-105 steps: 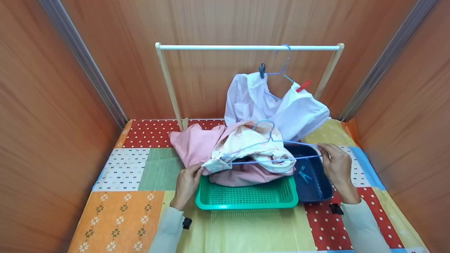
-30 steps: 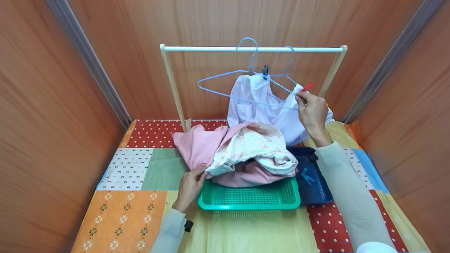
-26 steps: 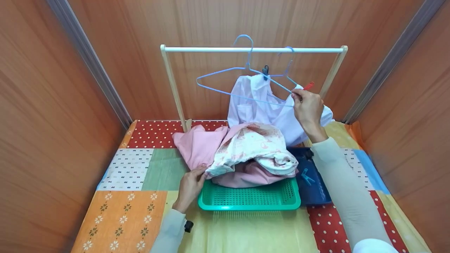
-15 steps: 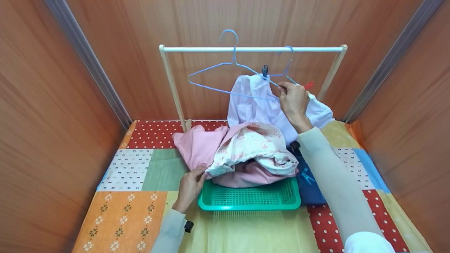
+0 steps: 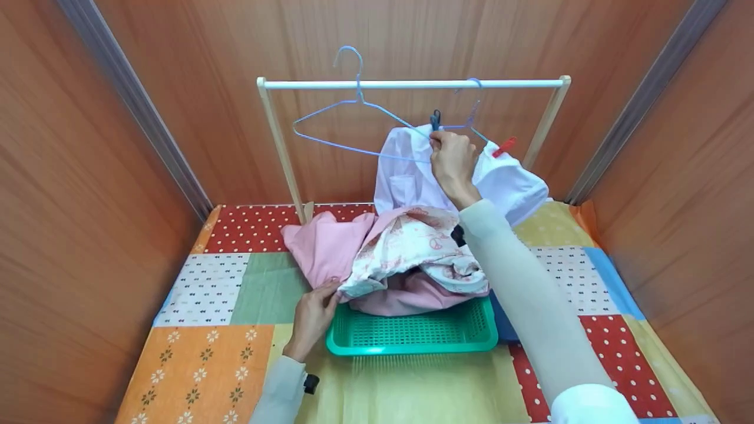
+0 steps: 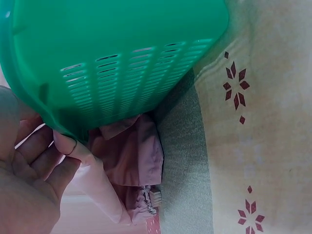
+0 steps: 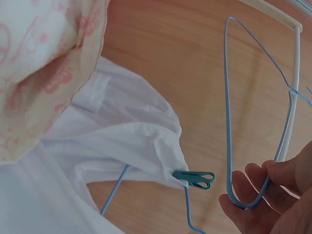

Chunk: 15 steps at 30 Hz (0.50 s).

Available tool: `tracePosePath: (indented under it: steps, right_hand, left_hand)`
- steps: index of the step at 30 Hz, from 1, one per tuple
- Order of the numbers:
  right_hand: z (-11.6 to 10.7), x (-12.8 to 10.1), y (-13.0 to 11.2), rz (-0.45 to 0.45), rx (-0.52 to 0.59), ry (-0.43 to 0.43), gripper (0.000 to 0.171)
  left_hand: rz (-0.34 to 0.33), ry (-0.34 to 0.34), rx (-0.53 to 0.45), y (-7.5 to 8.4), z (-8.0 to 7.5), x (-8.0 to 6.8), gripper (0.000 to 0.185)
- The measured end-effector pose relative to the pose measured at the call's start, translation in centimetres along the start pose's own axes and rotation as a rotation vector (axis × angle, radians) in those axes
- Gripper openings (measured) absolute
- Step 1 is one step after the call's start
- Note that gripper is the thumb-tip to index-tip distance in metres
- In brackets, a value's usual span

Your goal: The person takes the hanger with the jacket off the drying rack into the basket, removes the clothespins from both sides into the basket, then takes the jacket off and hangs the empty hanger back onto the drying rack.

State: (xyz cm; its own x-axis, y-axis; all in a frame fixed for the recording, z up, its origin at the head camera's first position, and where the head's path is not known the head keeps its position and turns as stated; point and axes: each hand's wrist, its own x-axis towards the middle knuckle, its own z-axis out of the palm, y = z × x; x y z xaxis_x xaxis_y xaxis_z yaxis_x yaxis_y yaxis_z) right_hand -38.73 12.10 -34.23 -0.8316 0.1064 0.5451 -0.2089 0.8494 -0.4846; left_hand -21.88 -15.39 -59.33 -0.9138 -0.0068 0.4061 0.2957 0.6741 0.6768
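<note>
Probably light and stiff: blue hanger (image 7: 227,107) near the rail (image 5: 412,85).
Right fingers (image 5: 438,140) aptly grip its corner; below the rail, left fingers (image 5: 324,290) pinch soft-looking pink cloth (image 5: 330,241).

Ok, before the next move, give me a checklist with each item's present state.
1. Right hand grips the bare hanger: ok.
2. Bare hanger's hook seated on the rail: not ok, it stands above it.
3. Left hand on the pink cloth: ok.
4. White shirt pegged by dark peg and red peg: ok.
5. Blue tray contents: cannot tell, right sleeve blocks it.
</note>
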Motion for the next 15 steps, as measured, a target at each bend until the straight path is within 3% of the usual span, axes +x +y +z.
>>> tracePosePath:
  steps: [5, 15]
  right_hand:
    - [0.7, 0.3, -1.0, 0.010, -0.020, -0.017, 0.019]
    - [1.8, -0.1, -2.0, -0.002, -0.028, -0.057, 0.020]
  left_hand:
    - [-0.030, -0.024, -0.001, 0.1, -0.1, -0.1, 0.025]
    - [0.006, 0.001, 0.009, 0.0, -0.1, 0.0, 0.023]
